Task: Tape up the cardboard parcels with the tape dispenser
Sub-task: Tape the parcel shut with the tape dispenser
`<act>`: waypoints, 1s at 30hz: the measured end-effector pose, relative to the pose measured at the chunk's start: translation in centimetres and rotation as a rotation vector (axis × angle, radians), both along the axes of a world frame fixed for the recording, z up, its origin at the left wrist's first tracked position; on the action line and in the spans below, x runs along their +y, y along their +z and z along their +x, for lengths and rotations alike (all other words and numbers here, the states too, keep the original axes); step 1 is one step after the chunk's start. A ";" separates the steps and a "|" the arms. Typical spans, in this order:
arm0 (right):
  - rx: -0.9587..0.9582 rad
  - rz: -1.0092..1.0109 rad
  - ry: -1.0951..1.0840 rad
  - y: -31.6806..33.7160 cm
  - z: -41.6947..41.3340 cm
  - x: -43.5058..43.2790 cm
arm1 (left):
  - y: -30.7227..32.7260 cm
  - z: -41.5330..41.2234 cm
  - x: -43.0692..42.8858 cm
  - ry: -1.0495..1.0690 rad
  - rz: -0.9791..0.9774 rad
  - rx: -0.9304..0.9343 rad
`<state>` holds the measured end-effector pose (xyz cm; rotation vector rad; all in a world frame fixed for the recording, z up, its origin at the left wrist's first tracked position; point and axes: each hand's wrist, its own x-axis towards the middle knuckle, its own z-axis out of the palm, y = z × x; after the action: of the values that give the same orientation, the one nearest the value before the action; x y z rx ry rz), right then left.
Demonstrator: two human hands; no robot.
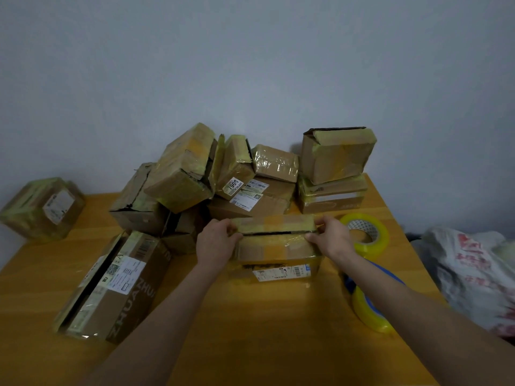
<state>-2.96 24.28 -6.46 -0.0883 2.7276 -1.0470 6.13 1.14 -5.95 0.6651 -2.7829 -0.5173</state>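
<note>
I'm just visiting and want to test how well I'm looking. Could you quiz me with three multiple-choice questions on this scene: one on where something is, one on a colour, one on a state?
1. Where is the loose tape roll?
A. Right of the held box
B. On the pile
C. On the floor

2. What colour is the table?
A. White
B. Yellow-orange
C. Black

3. How is the held box?
A. Sealed flat
B. Crushed
C. Gap open under its top flap

Answers:
1. A: the roll lies on the table just beyond the right hand.
2. B: the bare top shows yellow-orange.
3. C: a dark slit runs between the left hand and the right hand, which grip the box's ends.
</note>
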 end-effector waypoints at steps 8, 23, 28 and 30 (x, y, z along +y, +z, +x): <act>0.014 0.024 -0.010 -0.2 -0.6 1.3 | -0.2 -0.5 1.5 -0.023 -0.009 0.068; 0.108 0.221 0.134 0.7 -1.5 2.4 | 1.0 -0.4 2.0 -0.274 -0.307 -0.062; 0.089 0.229 0.220 1.5 -2.4 2.8 | 1.0 -0.2 1.8 -0.341 -0.266 -0.097; 0.127 0.285 0.248 1.6 -2.3 2.6 | 0.8 -0.4 1.8 -0.314 -0.266 -0.126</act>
<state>-5.27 26.83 -4.86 -0.4470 2.8518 -0.5986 5.69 2.99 -5.12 0.2110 -3.0157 -0.1549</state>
